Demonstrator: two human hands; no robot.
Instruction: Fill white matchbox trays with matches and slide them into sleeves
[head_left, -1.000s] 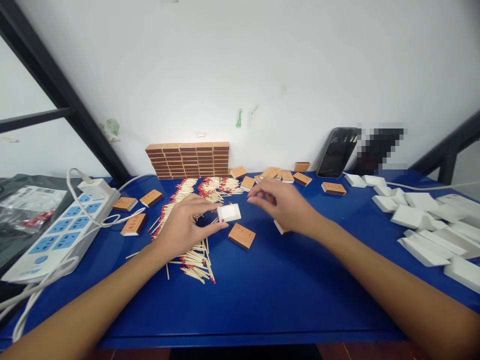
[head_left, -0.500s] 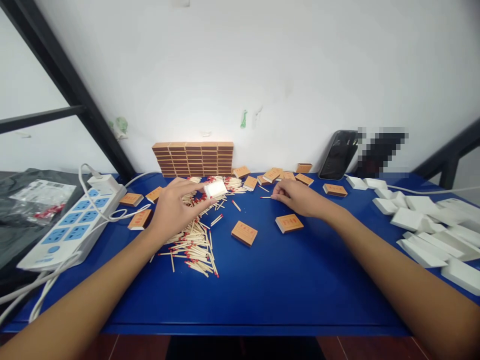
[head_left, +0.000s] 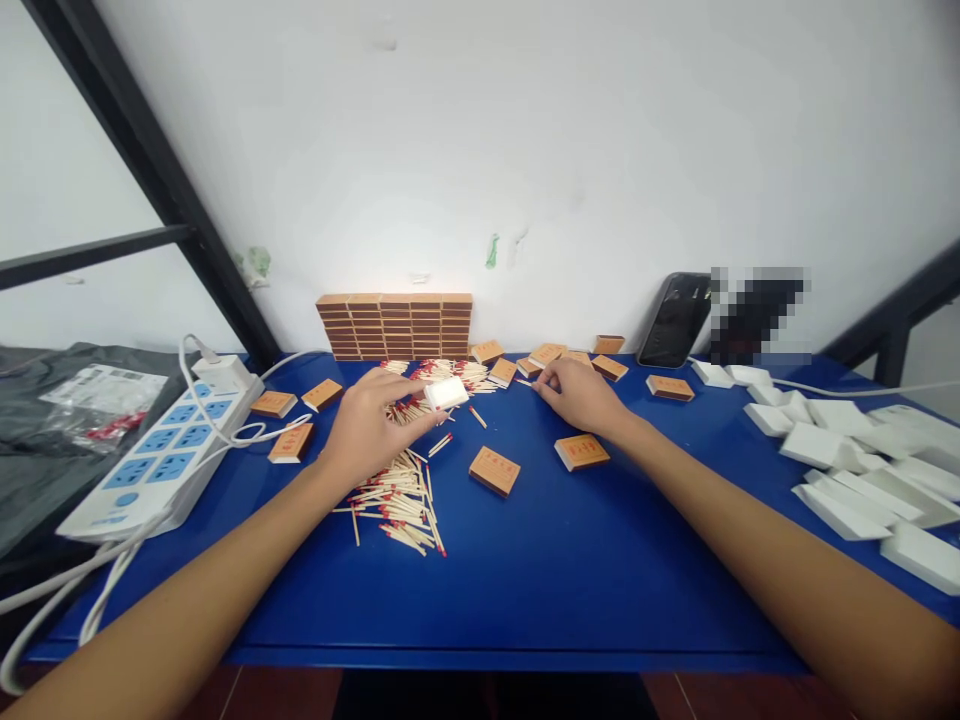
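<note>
My left hand grips a small white matchbox tray between thumb and fingers, above the heap of red-tipped matches. What lies inside the tray cannot be made out. My right hand is low over the blue table, thumb and fingers pinched together at a match. Part of that match is hidden by the fingertips. Two orange matchboxes lie nearer to me, one matchbox between the hands and another matchbox just below my right hand. A loose match rests right of the tray.
A stacked wall of matchboxes stands against the white wall. Several white trays are piled at the right. A power strip with cables lies left, and a black phone leans at the back.
My right hand has shifted slightly left and its fingertips are now at the match behind. The match seen in its fingers before is no longer distinct. The whole view has shifted slightly.
</note>
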